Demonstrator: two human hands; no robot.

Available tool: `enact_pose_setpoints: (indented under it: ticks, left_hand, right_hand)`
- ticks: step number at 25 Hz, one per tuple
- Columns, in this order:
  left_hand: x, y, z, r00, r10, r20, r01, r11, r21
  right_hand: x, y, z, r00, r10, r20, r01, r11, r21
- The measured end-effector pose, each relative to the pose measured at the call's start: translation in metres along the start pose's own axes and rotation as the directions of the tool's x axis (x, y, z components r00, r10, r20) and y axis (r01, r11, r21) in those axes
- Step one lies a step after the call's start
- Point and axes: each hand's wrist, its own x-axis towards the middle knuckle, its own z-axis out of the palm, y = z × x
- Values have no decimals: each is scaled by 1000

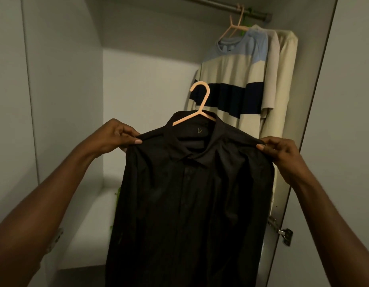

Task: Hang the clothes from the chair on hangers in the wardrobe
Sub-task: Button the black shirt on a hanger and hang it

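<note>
A black collared shirt (189,193) hangs on a pink hanger (200,102), held up in front of the open wardrobe. My left hand (115,135) pinches the shirt's left shoulder. My right hand (281,152) pinches its right shoulder. The hanger's hook sticks up above the collar, well below the metal rail (210,4). On the rail at the right hang a striped blue, cream and navy top (231,65) on another pink hanger (235,25) and cream garments (283,79) behind it.
The wardrobe's left part of the rail carries nothing. A white shelf (90,220) lies low at the left, with something green at its edge. The right door edge carries a metal hinge (283,233). The left side panel (55,100) stands close.
</note>
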Motion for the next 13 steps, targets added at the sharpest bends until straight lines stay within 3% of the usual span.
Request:
enact_pose_setpoints:
  ticks: [5, 13]
  left_hand:
    - [-4, -6, -5, 999, -43, -29, 42, 998, -43]
    - [6, -22, -1, 963, -84, -256, 129, 978, 164]
  right_hand:
    - [-5, -3, 2, 1000, -16, 19, 15, 999, 47]
    - [4, -19, 8, 997, 9, 73, -23, 980, 196]
